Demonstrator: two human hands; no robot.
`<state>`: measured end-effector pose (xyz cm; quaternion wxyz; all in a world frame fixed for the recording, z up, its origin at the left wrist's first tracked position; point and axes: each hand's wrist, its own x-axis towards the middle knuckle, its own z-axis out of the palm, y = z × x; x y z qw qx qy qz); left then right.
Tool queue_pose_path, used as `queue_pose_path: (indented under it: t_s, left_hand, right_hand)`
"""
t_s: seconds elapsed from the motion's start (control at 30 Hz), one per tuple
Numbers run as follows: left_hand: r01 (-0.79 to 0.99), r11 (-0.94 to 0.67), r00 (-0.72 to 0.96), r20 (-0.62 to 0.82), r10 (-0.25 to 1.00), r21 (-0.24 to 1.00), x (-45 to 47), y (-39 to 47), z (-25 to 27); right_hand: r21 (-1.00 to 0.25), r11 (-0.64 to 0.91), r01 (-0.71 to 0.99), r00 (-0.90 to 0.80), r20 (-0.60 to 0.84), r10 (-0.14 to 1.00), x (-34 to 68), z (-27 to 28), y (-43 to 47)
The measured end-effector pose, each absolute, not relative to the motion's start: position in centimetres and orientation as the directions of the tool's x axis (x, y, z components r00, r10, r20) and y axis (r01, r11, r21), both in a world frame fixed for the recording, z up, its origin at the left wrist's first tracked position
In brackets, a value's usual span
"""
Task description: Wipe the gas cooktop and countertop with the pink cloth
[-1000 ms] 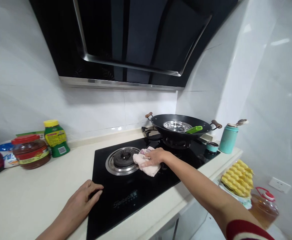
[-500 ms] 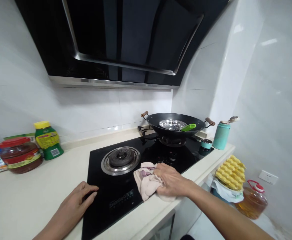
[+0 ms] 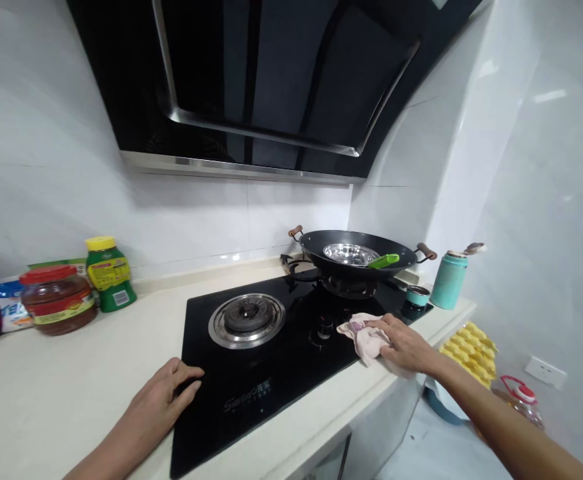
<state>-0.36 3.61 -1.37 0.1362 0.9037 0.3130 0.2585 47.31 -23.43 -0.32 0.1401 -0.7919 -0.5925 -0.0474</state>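
My right hand (image 3: 405, 342) presses a pale pink cloth (image 3: 367, 339) onto the front right part of the black glass cooktop (image 3: 241, 427). Its fingers are bent over the cloth and partly hide it. Just left of the cloth stands a control knob (image 3: 324, 327). At the cooktop's left edge rests my left hand (image 3: 164, 397), loosely curled, thumb and forefinger apart, holding nothing. A bare burner (image 3: 247, 320) lies between the two hands, farther back. On the rear right burner sits a black wok (image 3: 316, 251) with a shiny metal bowl (image 3: 350, 254) and a green-handled utensil (image 3: 384, 261) inside.
A range hood (image 3: 291, 87) overhangs the cooktop. On the left counter stand a red-lidded jar (image 3: 58, 303) and a green bottle (image 3: 111, 277). A teal canister (image 3: 450, 280) and its small cup (image 3: 418, 297) are at right. Yellow egg trays (image 3: 470, 353) and an oil jug (image 3: 521, 399) sit lower.
My right hand has slid the cloth to the right along the cooktop's front, uncovering the knob. My left hand stays at the left edge. The view has shifted slightly.
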Motion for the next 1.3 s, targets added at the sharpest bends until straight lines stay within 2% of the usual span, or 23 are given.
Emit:
queue_pose_path:
  t_s: [0.1, 0.2, 0.37, 0.77, 1.07, 1.3]
  left_hand:
    - [0.488, -0.771, 0.67, 0.391, 0.631, 0.409, -0.4, 3.7, -1.6]
    - [0.478, -0.78, 0.672, 0.404, 0.621, 0.403, -0.4, 3.9, -1.9]
    - [0.486, -0.778, 0.661, 0.414, 0.625, 0.398, -0.6, 4.7, -2.8]
    - [0.472, -0.789, 0.667, 0.425, 0.612, 0.393, -0.8, 6.0, -4.1]
    - [0.484, -0.773, 0.663, 0.405, 0.63, 0.41, -1.0, 6.2, -3.2]
    - [0.505, -0.756, 0.672, 0.36, 0.647, 0.416, -0.8, 5.4, -2.2]
  right_hand:
    - [-0.223, -0.338, 0.914, 0.393, 0.283, 0.875, 49.1, -0.5, -23.2]
    - [-0.273, -0.484, 0.831, 0.554, 0.33, 0.764, 51.3, 0.0, -22.1]
    - [-0.288, -0.557, 0.779, 0.627, 0.352, 0.695, 53.9, 1.0, -17.7]
    - [-0.148, -0.545, 0.825, 0.564, 0.267, 0.782, 51.9, 0.3, -12.5]
    - [-0.166, -0.567, 0.807, 0.589, 0.169, 0.79, 52.2, 1.7, -9.7]
    - [-0.172, -0.555, 0.814, 0.581, 0.206, 0.787, 51.6, 1.8, -12.8]
